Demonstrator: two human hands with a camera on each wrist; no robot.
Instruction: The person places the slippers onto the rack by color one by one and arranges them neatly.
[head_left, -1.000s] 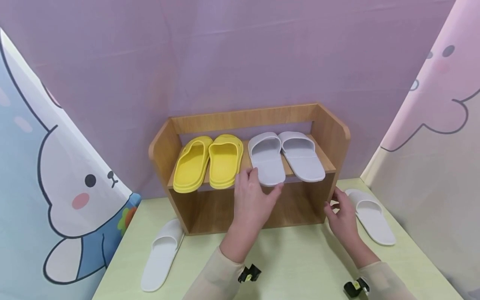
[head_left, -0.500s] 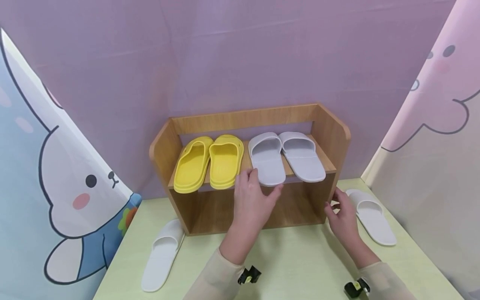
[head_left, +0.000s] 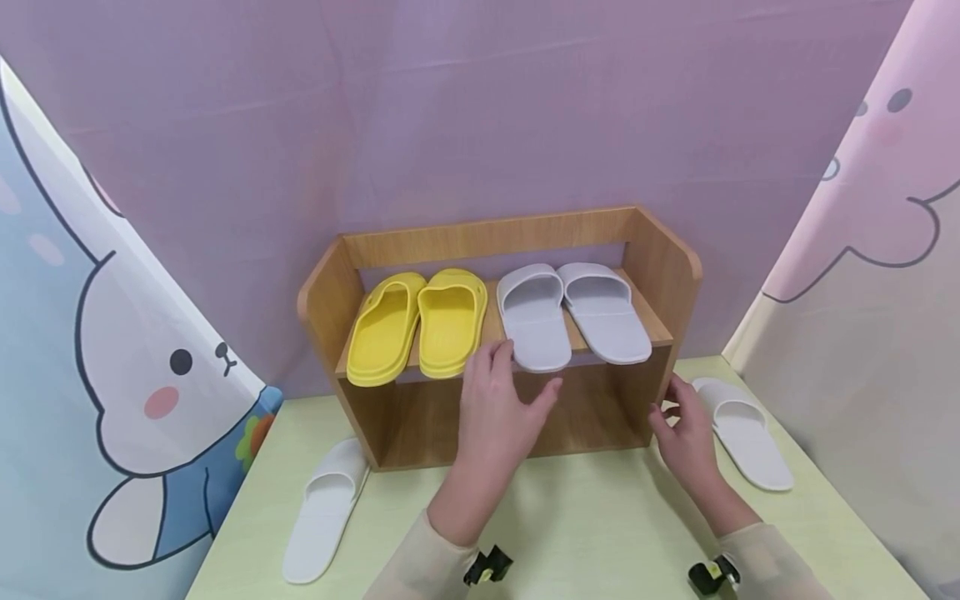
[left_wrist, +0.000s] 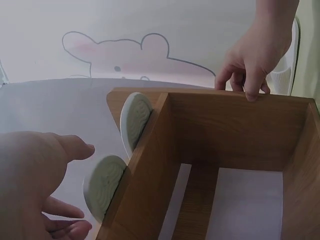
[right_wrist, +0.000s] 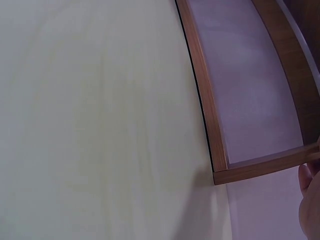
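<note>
A small wooden shoe rack (head_left: 491, 239) bears a pair of yellow clogs (head_left: 382, 333) on the left of its upper shelf and a pair of pale grey slide slippers (head_left: 534, 329) on the right. My left hand (head_left: 495, 417) is in front of the nearer grey slipper, thumb and fingers spread around its heel end. In the left wrist view a gap shows between that hand and the slipper soles (left_wrist: 104, 187). At the rack's right side panel, my right hand (head_left: 686, 433) grips the front edge, thumb on the edge and fingers on the outer side.
One white slipper (head_left: 322, 517) lies on the pale green tabletop (head_left: 592, 517) left of the rack. Another white slipper (head_left: 750, 437) lies at the right, beside my right hand. A purple cloth (head_left: 487, 125) hangs behind, with cartoon-printed panels (head_left: 172, 400) at both sides.
My left hand has drawn back slightly down and to the left, its thumb coming away from the grey slipper's heel. The right hand, rack and footwear stay as they were.
</note>
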